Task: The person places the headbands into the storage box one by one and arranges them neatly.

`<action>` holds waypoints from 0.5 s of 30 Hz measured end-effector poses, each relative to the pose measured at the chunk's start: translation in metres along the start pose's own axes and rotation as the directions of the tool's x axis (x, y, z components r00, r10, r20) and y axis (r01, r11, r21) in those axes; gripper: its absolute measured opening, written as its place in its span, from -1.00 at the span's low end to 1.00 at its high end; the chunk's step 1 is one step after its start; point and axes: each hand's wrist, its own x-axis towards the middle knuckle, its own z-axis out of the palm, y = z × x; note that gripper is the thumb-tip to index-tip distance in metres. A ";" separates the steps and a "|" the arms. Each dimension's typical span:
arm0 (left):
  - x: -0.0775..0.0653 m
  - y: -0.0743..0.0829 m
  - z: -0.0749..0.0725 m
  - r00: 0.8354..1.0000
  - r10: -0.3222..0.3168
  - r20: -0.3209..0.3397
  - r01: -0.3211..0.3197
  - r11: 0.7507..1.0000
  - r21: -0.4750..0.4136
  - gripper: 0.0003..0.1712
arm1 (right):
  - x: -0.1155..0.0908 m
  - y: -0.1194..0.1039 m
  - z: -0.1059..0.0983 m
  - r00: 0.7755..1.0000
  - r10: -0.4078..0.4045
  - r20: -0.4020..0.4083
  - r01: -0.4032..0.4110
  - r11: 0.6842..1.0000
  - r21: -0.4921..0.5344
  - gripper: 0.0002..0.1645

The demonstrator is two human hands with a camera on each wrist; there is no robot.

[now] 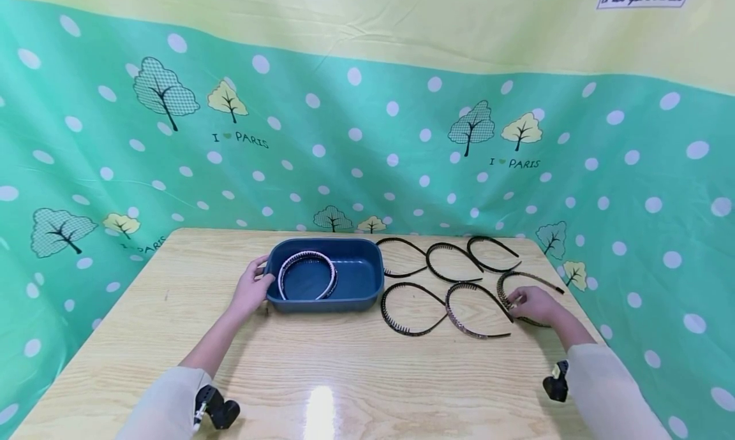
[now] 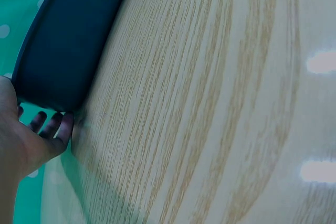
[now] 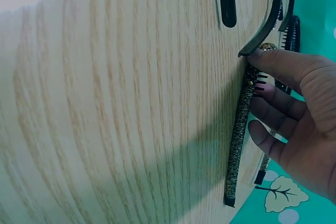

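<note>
Apparently, right fingers point(image 3: 286, 100) pinch a headband point(image 3: 239, 140) between them; left fingers point(image 2: 64, 129) grip a bin point(image 1: 321, 305).

Pale, plain sleeves point(image 1: 611, 392) adjoin small black wrist cameras point(image 1: 556, 382).

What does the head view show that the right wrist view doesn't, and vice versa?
Only the head view: the blue bin, the headbands inside it, and the left hand holding its edge. Only the right wrist view: the palm side of the right hand. Both: that hand at the glittery headband, other headbands, table and green dotted cloth.
</note>
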 end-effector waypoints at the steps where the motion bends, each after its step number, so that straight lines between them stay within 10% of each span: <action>1: 0.000 0.000 0.000 1.000 -0.001 0.002 0.001 1.000 -0.004 -0.38 | 0.000 0.000 0.000 1.000 -0.002 0.000 0.002 1.000 0.002 -0.58; 15: 0.002 -0.002 0.000 1.000 -0.018 0.010 0.019 0.999 -0.037 -0.37 | -0.005 -0.005 -0.006 1.000 0.008 -0.005 -0.008 1.000 0.004 -0.55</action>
